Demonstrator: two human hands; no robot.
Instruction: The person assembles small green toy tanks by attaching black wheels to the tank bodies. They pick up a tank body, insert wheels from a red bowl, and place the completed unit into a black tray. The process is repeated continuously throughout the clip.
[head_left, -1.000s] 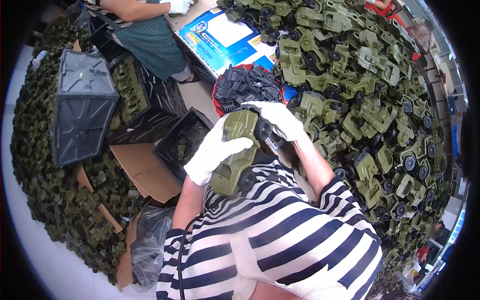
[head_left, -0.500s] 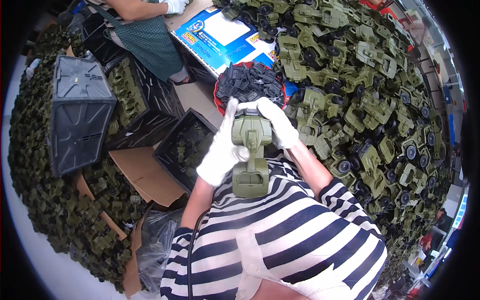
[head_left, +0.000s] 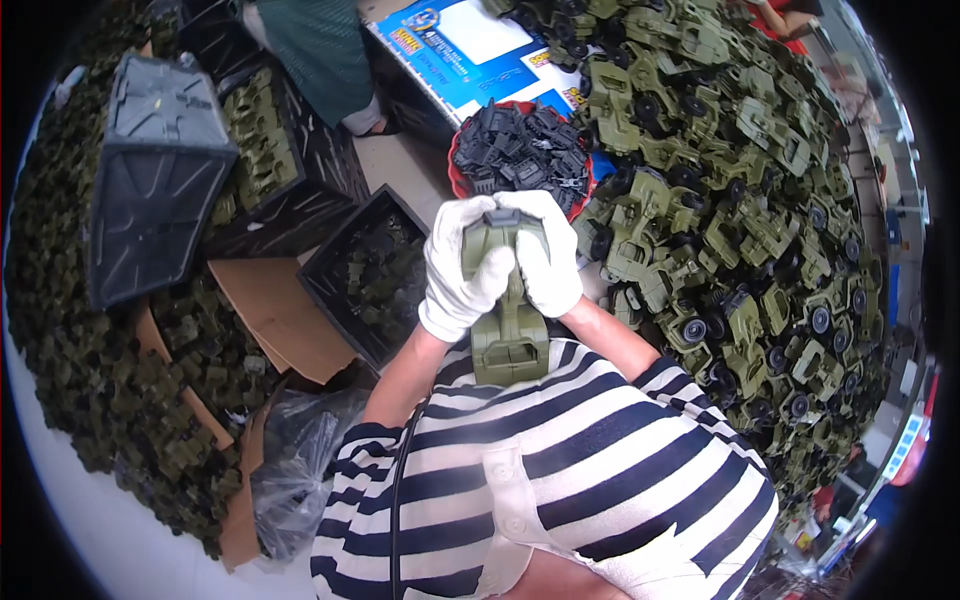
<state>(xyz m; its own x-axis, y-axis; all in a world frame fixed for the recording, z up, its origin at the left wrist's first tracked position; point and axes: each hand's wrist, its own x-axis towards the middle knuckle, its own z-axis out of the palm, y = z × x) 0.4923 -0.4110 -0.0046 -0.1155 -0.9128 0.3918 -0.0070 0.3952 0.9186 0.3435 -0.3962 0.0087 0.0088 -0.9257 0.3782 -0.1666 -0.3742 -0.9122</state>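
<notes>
An olive-green toy truck body (head_left: 508, 335) stands on end in front of my striped shirt, its far end up between my hands. My left hand (head_left: 457, 270) in a white glove grips its upper left side. My right hand (head_left: 545, 255), also gloved, clasps the upper right side, and the fingers of both meet over the top. Just beyond them a red basin (head_left: 458, 160) holds several black plastic parts (head_left: 525, 150).
A heap of green toy trucks (head_left: 740, 200) fills the right side. Black crates (head_left: 365, 275) with green parts stand to the left, one grey crate (head_left: 150, 190) upturned. Flat cardboard (head_left: 280, 315), a plastic bag (head_left: 300, 460) and a blue printed box (head_left: 470, 45) lie around. Another person (head_left: 320, 50) stands at the top.
The toy truck body has turned from slanted to upright. Both hands have closed together over its top end, nearer the red basin.
</notes>
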